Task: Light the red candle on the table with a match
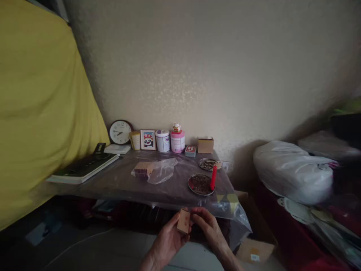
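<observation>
Low in the picture, in front of the table, my left hand (166, 241) grips a small tan block (184, 221) that looks like a little cardboard or wooden box. My right hand (209, 229) sits just to its right with the fingertips touching the block's edge. Both hands are below the front edge of a low table covered with clear plastic sheet (118, 180). On the table, a clear plastic bag (160, 170) lies beside a stack of similar tan blocks (142, 169). A red candle (213, 177) leans on a round metal dish (200, 184).
Along the wall stand a round clock (120, 132), a panda picture (148, 139), two tubs (170, 140) and a small cardboard box (205, 145). A book (84, 167) lies left, by a yellow curtain (36, 105). A white bag (293, 171) sits right.
</observation>
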`<control>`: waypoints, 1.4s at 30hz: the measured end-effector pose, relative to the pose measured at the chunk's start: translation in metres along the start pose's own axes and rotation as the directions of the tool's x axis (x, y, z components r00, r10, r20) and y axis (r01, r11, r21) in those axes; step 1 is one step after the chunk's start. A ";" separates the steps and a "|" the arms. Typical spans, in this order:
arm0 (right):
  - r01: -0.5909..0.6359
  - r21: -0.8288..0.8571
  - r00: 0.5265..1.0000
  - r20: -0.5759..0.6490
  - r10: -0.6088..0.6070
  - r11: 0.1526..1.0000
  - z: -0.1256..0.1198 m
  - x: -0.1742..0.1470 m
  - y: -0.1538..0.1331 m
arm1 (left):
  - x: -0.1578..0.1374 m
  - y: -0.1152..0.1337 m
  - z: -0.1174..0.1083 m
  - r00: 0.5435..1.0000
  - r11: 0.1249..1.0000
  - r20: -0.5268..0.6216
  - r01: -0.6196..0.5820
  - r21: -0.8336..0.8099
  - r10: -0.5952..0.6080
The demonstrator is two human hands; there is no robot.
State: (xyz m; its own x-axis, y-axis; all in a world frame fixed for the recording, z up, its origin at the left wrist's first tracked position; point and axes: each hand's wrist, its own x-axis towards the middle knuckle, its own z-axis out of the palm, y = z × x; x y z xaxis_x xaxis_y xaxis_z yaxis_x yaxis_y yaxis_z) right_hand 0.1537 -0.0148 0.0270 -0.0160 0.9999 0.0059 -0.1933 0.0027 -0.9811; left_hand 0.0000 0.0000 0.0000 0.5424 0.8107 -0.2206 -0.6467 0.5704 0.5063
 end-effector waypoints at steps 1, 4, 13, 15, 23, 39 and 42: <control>-0.012 0.000 1.000 -0.029 0.012 1.000 -0.002 0.002 0.003 | -0.001 -0.001 0.000 1.000 1.000 0.016 0.018 0.021 -0.018; -0.039 0.026 0.999 -0.017 0.039 0.999 -0.005 0.006 0.011 | -0.003 -0.003 0.003 0.997 0.996 0.034 0.064 0.068 -0.066; -0.056 -0.005 0.998 -0.041 0.056 0.998 -0.007 0.006 0.014 | -0.007 -0.004 0.005 0.993 0.986 0.041 0.104 0.128 -0.110; -0.038 -0.033 0.996 -0.076 0.036 0.999 -0.009 0.007 0.014 | -0.008 -0.004 0.004 0.991 0.984 0.032 0.122 0.129 -0.127; 0.058 -0.226 0.996 -0.058 -0.072 0.973 -0.015 0.006 0.014 | -0.007 -0.002 -0.002 0.987 0.982 0.024 0.153 0.108 -0.156; 0.393 -0.792 0.919 0.316 -0.238 0.467 -0.026 -0.004 0.003 | -0.009 0.000 -0.007 0.980 0.960 0.030 0.189 0.209 -0.199; 0.433 -0.811 0.900 0.369 -0.231 0.393 -0.027 -0.006 0.003 | -0.009 0.000 -0.006 0.975 0.949 0.012 0.214 0.232 -0.223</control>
State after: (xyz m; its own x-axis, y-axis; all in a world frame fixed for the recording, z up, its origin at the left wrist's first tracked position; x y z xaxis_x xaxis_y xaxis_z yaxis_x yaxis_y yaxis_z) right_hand 0.1796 -0.0203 0.0190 -0.3316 0.8933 0.3034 0.7126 0.4479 -0.5400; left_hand -0.0081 -0.0068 -0.0030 0.6794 0.6616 -0.3174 -0.3732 0.6840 0.6268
